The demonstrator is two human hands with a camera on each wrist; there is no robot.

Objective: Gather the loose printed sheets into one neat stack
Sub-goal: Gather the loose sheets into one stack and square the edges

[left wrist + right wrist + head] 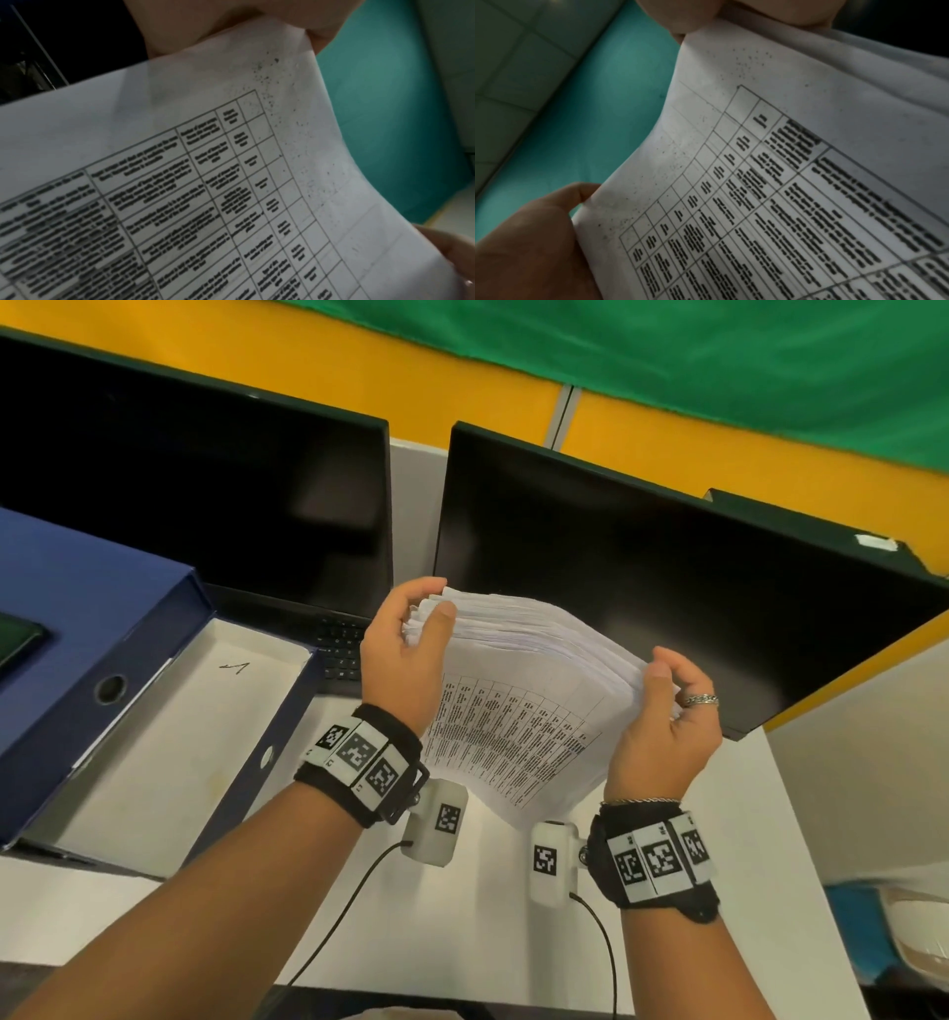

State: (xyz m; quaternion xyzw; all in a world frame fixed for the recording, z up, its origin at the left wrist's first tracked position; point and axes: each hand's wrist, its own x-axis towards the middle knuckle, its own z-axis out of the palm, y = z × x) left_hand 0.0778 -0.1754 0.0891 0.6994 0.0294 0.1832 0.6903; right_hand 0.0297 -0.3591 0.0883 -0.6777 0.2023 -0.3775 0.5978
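Hands hold the task's thing in the head view: the left hand [405, 654] and the right hand [667, 711] each have a closed grip on one side of the printed sheets [518, 690], lifted above the white bench [693, 839] in front of two dark monitors [642, 588]. The top edges fan out unevenly, so I judge the sheets are held upright to be squared. An open blue box file [154, 711] lies at left.

Left wrist view shows the front sheet [231, 182] bending, its corner pinched under the thumb [218, 24].

Right wrist view shows the same printed table [782, 192], the paper pressed between thumb [539, 233] and fingers [731, 12].
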